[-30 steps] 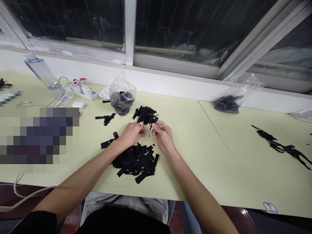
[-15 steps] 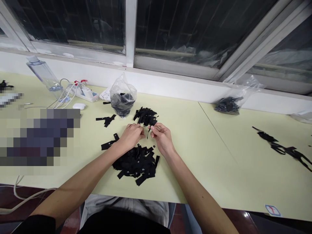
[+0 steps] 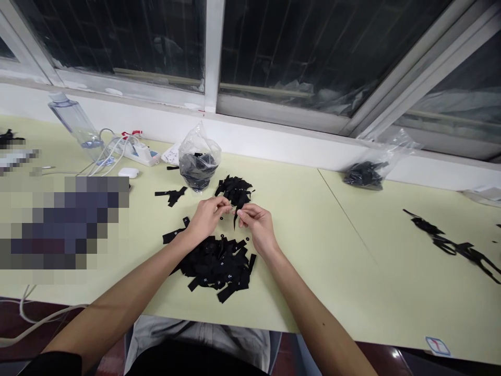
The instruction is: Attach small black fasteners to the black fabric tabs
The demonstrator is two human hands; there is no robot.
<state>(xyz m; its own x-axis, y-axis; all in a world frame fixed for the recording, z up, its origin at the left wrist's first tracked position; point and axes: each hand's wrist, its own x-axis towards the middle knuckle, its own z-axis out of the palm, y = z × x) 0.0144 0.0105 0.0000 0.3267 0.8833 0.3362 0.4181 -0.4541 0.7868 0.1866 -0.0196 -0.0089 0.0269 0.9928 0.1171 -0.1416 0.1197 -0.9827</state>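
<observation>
My right hand (image 3: 256, 223) pinches a narrow black fabric strip (image 3: 236, 217), which hangs down between my two hands. Just left of the strip, my left hand (image 3: 207, 215) has its thumb and fingertips pressed together; whatever they hold is too small to make out. Below my hands lies a large pile of black fabric labels (image 3: 219, 269), some with small white letters. A smaller pile of black strips (image 3: 235, 189) sits right beyond my fingers. Small black rings (image 3: 247, 239) lie between the two piles.
A clear bag of black pieces (image 3: 199, 169) stands behind the small pile, another bag (image 3: 365, 175) at the back right. A bottle (image 3: 80, 125), a power strip (image 3: 143, 154) and a white case (image 3: 128, 172) are left. Black straps (image 3: 450, 240) lie far right.
The black strip between my hands has turned and shows more of its length. My left fingers have moved up slightly and straightened. Another small ring shows near my left hand.
</observation>
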